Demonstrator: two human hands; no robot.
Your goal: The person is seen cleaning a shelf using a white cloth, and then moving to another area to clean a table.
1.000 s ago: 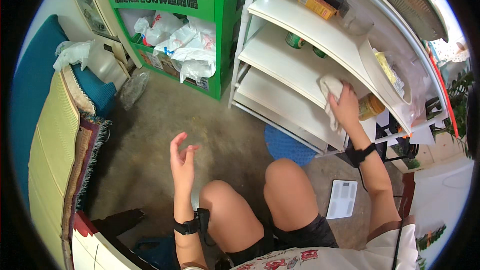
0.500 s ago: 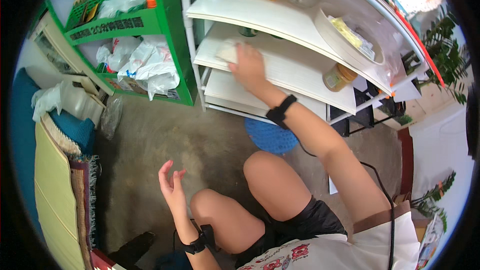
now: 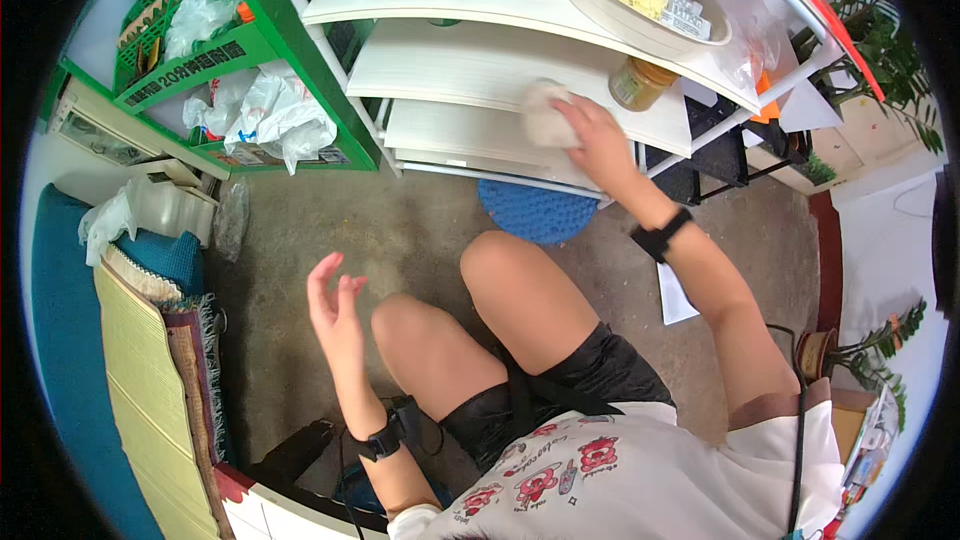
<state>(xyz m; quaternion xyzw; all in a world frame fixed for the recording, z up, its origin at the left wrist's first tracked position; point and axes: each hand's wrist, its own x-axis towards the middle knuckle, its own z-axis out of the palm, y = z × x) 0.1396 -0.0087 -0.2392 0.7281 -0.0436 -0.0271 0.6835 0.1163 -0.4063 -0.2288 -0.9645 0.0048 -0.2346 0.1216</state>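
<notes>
My right hand (image 3: 600,148) is closed round a bunched off-white cloth (image 3: 548,114). The cloth is at the front edge of the middle board (image 3: 470,70) of a white shelf rack; whether it presses on the board I cannot tell. Just right of the hand, a yellowish-brown jar (image 3: 640,85) with a golden lid stands on that same board. My left hand (image 3: 337,310) hangs over the floor left of my knees, its fingers loosely bent and apart, holding nothing.
An oval off-white basin (image 3: 655,32) with yellow and printed packets stands on the upper board. To the left is a green shelf (image 3: 345,110) with white plastic bags (image 3: 280,115). A blue round mat (image 3: 535,212) lies under the rack. A rolled green mat (image 3: 150,390) leans far left.
My right hand has moved the cloth rightward along the middle board, from its left part to near the jar. The view has shifted. My left hand keeps its loose, empty pose.
</notes>
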